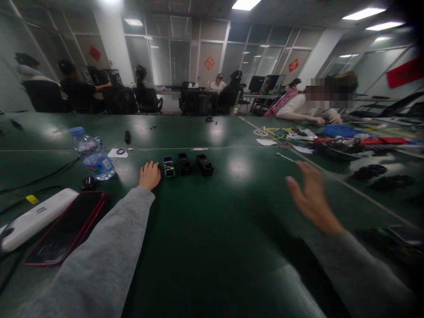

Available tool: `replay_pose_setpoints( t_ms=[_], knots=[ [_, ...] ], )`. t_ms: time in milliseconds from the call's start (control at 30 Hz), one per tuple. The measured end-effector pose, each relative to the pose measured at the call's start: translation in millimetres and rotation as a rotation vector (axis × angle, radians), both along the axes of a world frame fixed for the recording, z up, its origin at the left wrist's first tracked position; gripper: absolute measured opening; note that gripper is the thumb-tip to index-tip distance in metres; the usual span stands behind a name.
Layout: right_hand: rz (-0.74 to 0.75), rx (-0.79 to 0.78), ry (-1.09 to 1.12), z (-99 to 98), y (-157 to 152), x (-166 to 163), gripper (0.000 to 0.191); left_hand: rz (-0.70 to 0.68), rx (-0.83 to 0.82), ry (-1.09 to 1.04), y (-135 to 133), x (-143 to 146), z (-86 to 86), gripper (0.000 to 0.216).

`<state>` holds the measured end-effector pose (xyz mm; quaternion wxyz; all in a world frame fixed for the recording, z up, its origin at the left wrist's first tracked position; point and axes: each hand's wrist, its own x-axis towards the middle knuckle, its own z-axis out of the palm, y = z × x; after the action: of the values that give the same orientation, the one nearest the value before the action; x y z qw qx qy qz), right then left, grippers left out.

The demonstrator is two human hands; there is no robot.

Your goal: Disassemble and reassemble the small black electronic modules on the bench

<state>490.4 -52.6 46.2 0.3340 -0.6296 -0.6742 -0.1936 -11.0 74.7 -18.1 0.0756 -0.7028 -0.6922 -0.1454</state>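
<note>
Seated people (81,90) are lining the far side of an office, where red signs (209,62) are hanging behind them, while a green table (215,221) is filling the foreground. The left hand (150,175) is resting on the table, palm down, its fingers close together and slightly bent; what its underside may be holding, one cannot tell. Just to its right, a circuit board (168,167) is lying beside two black cases, the left case (184,164) and the right case (205,164), all three standing slightly apart in a row. The right hand (313,198), blurred, is hanging above the table's right side, opening wide with thumb apart from fingers; a wrench (286,157) is lying just beyond it. On the left, a bottle (94,154) is standing on the far side of a phone (68,229), and a white device (39,216) is lying alongside the phone.
</note>
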Motion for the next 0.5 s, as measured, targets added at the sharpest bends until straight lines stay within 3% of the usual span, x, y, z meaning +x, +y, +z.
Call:
replay_pose_setpoints(
  t_ms=[167, 267, 367, 500],
  knots=[
    [0.345, -0.409, -0.079, -40.3, 53, -90, 0.072, 0.004, -0.015, -0.013, -1, 1, 2.0, 0.045],
    [0.400, -0.552, -0.086, -54.7, 71, -112, 0.068, 0.008, -0.014, -0.012, 0, 2, 1.7, 0.044],
    [0.335, -0.500, -0.006, -53.7, 76, -121, 0.066, 0.016, -0.008, -0.017, 0, 3, 0.8, 0.044],
    [0.226, -0.244, 0.070, -41.7, 82, -152, 0.066, 0.011, -0.011, -0.015, -1, 3, 0.2, 0.044]
  ],
)
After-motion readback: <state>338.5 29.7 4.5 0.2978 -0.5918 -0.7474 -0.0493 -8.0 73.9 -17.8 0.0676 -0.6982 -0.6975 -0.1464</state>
